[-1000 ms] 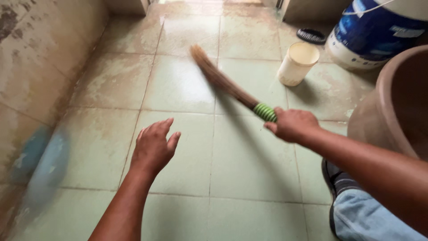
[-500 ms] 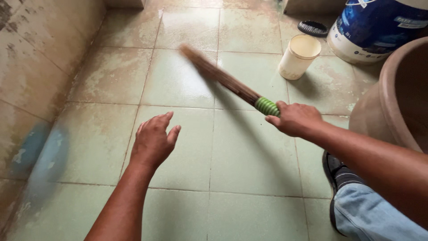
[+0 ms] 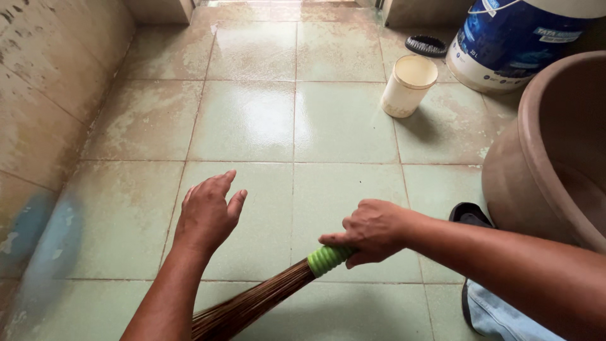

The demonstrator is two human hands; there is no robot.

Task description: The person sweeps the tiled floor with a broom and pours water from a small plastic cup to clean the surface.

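Note:
My right hand (image 3: 372,230) grips the green-wrapped handle of a stick broom (image 3: 271,293). The brown bristles slant down to the left, toward the bottom edge of the view, and pass behind my left forearm. My left hand (image 3: 207,213) hovers over the wet green floor tiles (image 3: 252,120) with its fingers spread and nothing in it. It is just left of the broom handle and apart from it.
A cream plastic mug (image 3: 407,85) stands on the tiles at the upper right. Behind it are a blue and white bucket (image 3: 517,41) and a black scrub brush (image 3: 426,45). A large clay pot (image 3: 549,151) fills the right side. A stained wall (image 3: 38,95) runs along the left.
My right hand has swung the broom from pointing away at the upper middle of the floor down and back toward me; the bristles now lie at the bottom left. My left hand barely moved.

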